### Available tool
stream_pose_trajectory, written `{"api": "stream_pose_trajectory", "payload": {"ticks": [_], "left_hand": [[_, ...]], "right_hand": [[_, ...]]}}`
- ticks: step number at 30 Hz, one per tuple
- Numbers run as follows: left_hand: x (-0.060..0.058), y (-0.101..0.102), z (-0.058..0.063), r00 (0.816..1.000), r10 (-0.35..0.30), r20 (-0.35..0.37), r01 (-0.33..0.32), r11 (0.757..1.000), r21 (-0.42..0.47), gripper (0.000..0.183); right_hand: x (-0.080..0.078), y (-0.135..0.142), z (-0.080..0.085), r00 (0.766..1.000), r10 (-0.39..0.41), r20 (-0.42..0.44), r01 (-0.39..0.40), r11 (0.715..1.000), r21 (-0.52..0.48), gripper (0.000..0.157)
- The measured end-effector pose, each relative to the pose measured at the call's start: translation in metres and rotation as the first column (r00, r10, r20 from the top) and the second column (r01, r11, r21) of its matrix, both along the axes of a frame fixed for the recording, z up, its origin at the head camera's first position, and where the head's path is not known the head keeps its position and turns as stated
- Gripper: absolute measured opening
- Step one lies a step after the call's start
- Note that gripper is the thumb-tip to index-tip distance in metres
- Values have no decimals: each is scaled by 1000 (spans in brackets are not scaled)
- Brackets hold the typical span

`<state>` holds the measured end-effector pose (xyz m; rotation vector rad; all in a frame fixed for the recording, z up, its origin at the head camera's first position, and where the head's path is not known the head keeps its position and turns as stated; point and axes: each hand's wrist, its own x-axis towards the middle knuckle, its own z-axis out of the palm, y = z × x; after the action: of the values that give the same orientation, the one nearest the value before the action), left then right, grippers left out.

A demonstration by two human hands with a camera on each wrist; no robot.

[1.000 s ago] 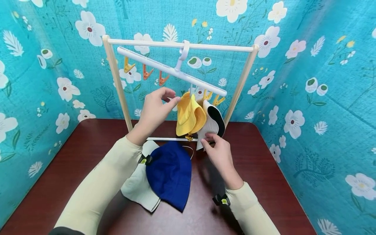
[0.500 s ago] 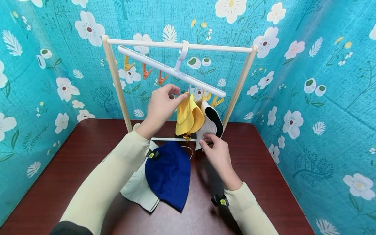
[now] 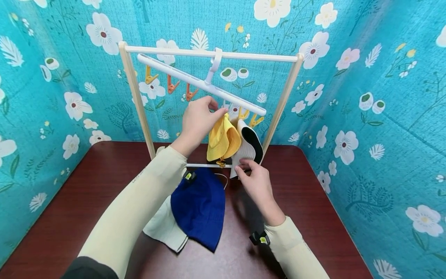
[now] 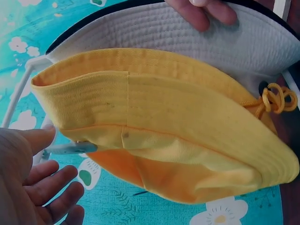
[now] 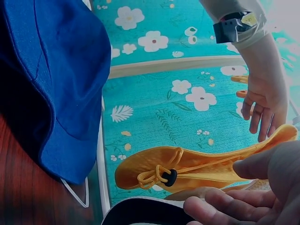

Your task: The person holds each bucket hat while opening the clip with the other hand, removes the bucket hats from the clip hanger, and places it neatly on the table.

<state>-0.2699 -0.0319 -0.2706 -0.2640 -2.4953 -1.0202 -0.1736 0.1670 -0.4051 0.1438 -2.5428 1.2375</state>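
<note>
- The yellow hat (image 4: pixel 164 103) is smooth woven cloth, its brim ringed with stitching; a knotted cord (image 4: pixel 277 100) runs through a black stopper (image 5: pixel 169 177).
- The pale hat (image 3: pixel 242 152) beside it has a quilted, wavy brim with a black side.
- A white plastic hanger (image 3: pixel 167 71) slants from the rack (image 3: pixel 135 93), whose posts are light wood.
- Compared with a second ago, the left hand (image 3: pixel 199 121) has moved rightward, to the grey clip (image 4: pixel 72 148); the right hand (image 3: pixel 257 182) has barely shifted.
- The yellow hat hangs folded from that clip, above the reddish-brown bench (image 3: pixel 296 217), where a navy hat (image 3: pixel 200 209) lies.
- Left hand: released, fingers loosely spread around the clip's end.
- Right hand: released, fingers apart by the pale brim; I cannot tell whether they touch it.
</note>
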Motion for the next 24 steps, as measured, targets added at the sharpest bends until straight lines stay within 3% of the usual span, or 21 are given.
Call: {"api": "stream_pose_trajectory", "payload": {"ticks": [24], "left_hand": [[-6,31,0,994,104,34,-107,989,105,38]], "right_hand": [[1,-1,0,1000,-4,-16,4,1000,19,28]]}}
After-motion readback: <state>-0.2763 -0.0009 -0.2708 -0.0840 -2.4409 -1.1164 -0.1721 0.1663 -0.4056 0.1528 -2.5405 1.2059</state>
